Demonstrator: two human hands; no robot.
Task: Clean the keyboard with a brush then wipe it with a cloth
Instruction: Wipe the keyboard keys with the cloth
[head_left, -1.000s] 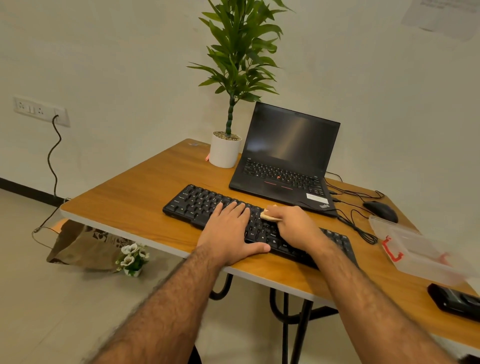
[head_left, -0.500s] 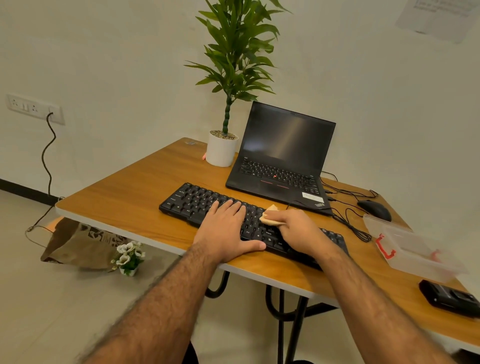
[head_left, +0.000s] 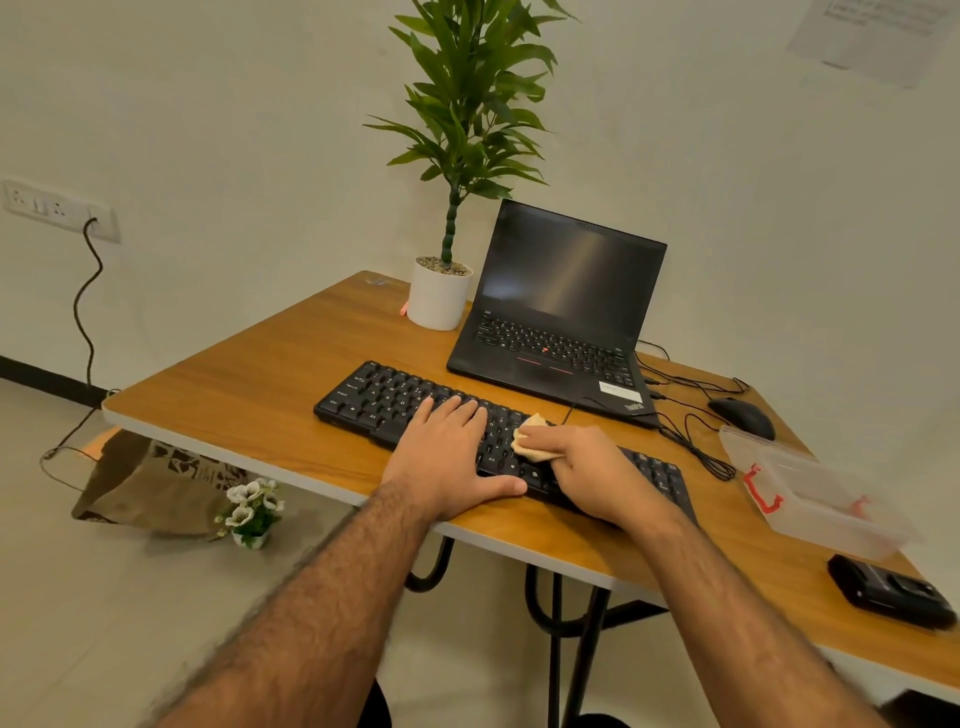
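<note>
Left hand (head_left: 447, 457) flat, fingers straight, on black keyboard (head_left: 384, 400); right hand (head_left: 587, 467) grip curled round tan cloth (head_left: 530, 441) on keys.

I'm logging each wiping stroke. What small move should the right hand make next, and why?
Probably slide the cloth leftward along the keyboard. The right hand holds it mid-board, while the left hand lies flat on the keys, steadying the board.

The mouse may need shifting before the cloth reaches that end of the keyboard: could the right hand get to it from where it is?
Probably yes. The mouse sits beyond the right hand, which holds the cloth; only thin cables lie between, but the hand must first free itself.
</note>
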